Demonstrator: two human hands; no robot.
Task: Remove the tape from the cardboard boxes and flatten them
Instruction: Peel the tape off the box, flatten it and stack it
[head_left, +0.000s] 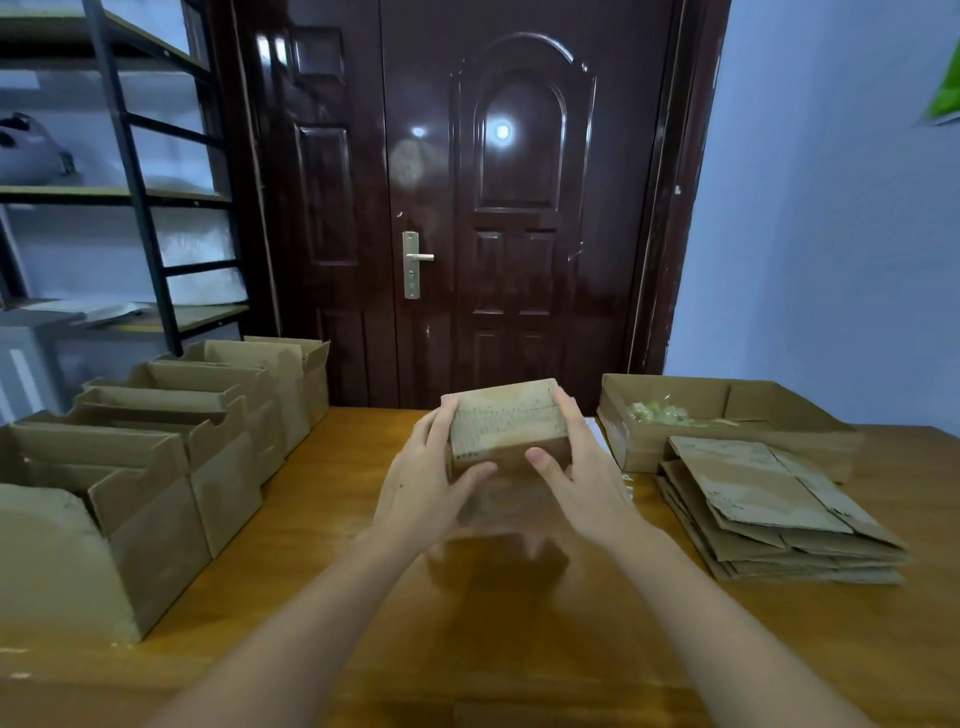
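Cardboard box (506, 431), small and closed, is held up off the wooden table (322, 519) between both hands, roughly in the middle of the view and in front of the dark door (519, 208). The left hand (426, 483) grips the box's left side, fingers curled up along that face and the thumb laid across the near front edge; the right hand (582, 473) grips the right side the same way, its thumb pressed on the front face close to the left thumb. The box's top face tilts a little toward the camera, and faint printing shows on it (too blurred to read). Whether any tape is on it cannot be told. Its shadow falls on the table below the hands. To the left, along the table's edge, stands a row of open boxes (171, 441) with their flaps up, set close against one another and running back toward the metal shelving (135, 197). To the right lies a stack of flattened boxes (769, 504), the pieces slightly fanned. Just behind that stack, touching or nearly touching it, sits a shallow open tray box (727, 410) holding a small heap of pale crumpled tape (660, 414). A silver handle (415, 260) shows on the door, and a bluish wall (831, 208) fills the right side.
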